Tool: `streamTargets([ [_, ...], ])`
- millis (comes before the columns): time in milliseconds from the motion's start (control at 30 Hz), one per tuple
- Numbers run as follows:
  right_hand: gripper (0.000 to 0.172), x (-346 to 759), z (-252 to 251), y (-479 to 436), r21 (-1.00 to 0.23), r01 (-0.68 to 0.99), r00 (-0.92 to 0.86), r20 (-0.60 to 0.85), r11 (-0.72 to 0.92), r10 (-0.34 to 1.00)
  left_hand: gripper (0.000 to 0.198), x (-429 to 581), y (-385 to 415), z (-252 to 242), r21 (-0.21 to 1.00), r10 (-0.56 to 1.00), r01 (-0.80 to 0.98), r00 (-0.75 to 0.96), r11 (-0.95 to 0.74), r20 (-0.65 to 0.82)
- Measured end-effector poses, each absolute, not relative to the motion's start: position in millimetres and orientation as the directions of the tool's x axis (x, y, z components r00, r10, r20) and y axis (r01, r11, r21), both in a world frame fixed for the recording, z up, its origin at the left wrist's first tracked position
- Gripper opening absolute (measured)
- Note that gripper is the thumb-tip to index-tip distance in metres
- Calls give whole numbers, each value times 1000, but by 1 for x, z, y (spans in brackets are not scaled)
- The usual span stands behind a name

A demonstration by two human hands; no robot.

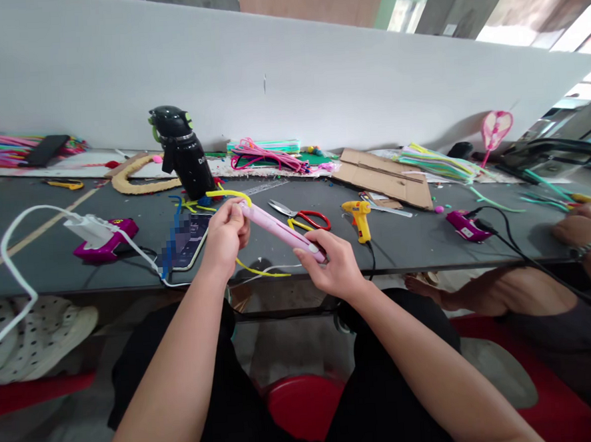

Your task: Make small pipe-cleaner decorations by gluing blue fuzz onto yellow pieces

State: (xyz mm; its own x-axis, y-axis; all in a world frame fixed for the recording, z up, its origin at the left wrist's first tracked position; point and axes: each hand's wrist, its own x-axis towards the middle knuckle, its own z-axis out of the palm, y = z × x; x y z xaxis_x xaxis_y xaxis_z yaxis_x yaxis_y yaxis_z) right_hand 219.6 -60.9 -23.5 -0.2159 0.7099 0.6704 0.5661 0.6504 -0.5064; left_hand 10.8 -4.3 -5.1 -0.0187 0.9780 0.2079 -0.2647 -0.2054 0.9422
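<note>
My right hand is wrapped round the near end of a slim pink hair straightener, held tilted above the table's front edge. At its far tip my left hand is closed in a pinch on a yellow pipe cleaner, which curves out to the left over the fingers. How the pipe cleaner sits between the plates is hidden. Just beyond the straightener lie red-handled scissors, their blades apart. Left of my left hand is a phone with blue pipe cleaner pieces by it.
A black bottle stands behind the phone. A yellow glue gun lies right of my right hand. Purple power sockets with cords sit on both sides. Pipe cleaner bundles and cardboard line the back. Another person's hand is far right.
</note>
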Motion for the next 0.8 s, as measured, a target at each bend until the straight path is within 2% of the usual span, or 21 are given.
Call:
streamTargets([
  [400, 18, 221, -23, -60, -501, 570, -212, 676, 651, 706, 20, 11, -8, -3, 955, 989, -267, 27, -133, 145],
  [533, 18, 222, -23, -60, -498, 572, -210, 679, 652, 703, 20, 10, -6, -5, 956, 985, -253, 54, -145, 164],
  [633, 18, 222, -23, -60, -492, 574, -216, 679, 654, 701, 21, 9, -5, -6, 958, 982, -232, 38, -171, 184],
  [800, 19, 223, -23, -59, -488, 584, -225, 670, 648, 708, 20, 6, -4, -4, 972, 991, -198, 4, -127, 131],
])
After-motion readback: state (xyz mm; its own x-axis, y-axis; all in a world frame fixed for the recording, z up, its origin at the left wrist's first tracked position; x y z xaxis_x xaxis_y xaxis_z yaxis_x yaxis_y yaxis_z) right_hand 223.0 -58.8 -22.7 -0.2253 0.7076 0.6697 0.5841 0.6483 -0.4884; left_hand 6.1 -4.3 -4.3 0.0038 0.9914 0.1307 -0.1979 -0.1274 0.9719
